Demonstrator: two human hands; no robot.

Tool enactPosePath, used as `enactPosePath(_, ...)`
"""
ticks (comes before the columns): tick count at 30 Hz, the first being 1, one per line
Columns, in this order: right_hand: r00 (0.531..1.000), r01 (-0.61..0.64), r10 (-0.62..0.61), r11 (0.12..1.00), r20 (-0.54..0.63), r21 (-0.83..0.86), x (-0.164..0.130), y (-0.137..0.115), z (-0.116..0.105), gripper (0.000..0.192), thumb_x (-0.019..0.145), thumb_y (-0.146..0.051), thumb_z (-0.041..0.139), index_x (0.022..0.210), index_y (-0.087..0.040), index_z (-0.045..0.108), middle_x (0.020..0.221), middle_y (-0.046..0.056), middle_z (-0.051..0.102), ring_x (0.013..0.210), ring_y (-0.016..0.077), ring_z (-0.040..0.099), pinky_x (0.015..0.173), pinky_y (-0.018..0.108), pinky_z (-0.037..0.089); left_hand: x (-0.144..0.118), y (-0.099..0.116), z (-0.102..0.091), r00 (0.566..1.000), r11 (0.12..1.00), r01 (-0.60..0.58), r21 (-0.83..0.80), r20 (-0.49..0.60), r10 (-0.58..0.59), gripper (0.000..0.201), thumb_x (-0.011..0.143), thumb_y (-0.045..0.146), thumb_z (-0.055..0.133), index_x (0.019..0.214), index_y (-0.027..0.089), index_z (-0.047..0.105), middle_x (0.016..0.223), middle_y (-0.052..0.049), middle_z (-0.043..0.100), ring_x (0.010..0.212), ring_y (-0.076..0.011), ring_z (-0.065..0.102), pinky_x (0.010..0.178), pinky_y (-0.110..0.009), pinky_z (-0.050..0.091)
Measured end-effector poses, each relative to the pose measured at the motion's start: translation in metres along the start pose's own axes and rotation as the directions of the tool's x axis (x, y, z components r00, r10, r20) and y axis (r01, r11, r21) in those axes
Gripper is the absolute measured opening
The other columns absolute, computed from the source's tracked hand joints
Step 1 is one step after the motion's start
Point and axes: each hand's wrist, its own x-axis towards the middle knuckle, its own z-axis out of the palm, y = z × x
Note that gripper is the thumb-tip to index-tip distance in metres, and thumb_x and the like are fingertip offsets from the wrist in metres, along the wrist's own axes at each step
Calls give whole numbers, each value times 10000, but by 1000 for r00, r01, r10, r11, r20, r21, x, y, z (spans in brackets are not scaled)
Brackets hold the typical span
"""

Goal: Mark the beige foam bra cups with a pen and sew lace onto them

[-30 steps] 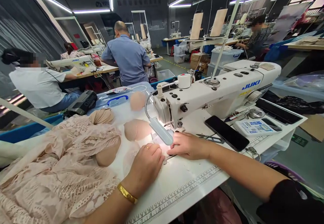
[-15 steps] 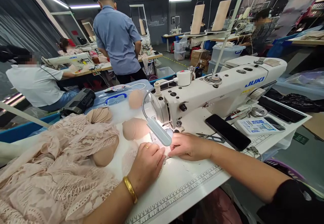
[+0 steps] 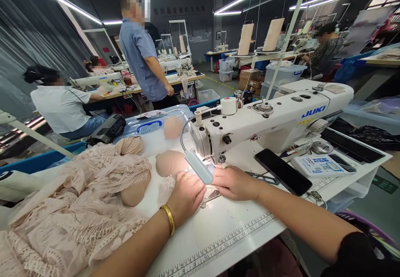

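Beneath the head of the white sewing machine (image 3: 281,110), my left hand (image 3: 189,195) and my right hand (image 3: 237,183) come together near the needle area. A sheer pale lace fabric (image 3: 165,190) runs under my left fingers, which are closed and pressed on it. My right fingers are pinched at the edge of the same work, just right of the grey lamp (image 3: 200,167). The lamp head and my fingers hide the needle and most of the fabric there. A beige moulded cup (image 3: 170,163) lies just behind my left hand.
A heap of beige lace (image 3: 93,210) covers the table's left side. Scissors (image 3: 261,177), a black phone (image 3: 283,172) and a white box (image 3: 323,165) lie right of my right hand. A lidded plastic bin (image 3: 150,122) stands behind. A person in a blue shirt (image 3: 137,51) stands beyond.
My hands have stayed at the machine, with the right fingers shifted slightly near the needle. The view has tilted and turned left a little. The blue-shirted person has turned to the right.
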Motion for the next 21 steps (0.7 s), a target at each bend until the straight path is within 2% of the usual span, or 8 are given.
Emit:
enactPosePath(9,995,-93,94,995,-32,21,3,4,2,189,841,-67,497,846,-220,607,758,9,553,687,187,445,670,314,370,13,-20,7,1000,1000,0,13,13,0,253,990,203,523,859,219,740,911,-90,762,947,-282,657,908,-476,382)
enactPosePath(15,995,-94,95,995,-40,12,3,3,2,204,864,-64,480,874,-230,599,756,8,553,700,193,456,670,316,366,13,-20,7,999,1000,22,20,38,-23,234,991,219,528,906,231,746,896,-80,754,974,-284,652,925,-480,376)
enactPosePath(21,992,-117,117,993,-44,-15,2,1,2,172,866,-75,498,777,-221,519,737,7,505,662,185,382,592,308,299,19,-20,1,995,997,47,56,89,-52,226,994,221,513,923,235,726,949,-69,748,961,-285,620,937,-497,355)
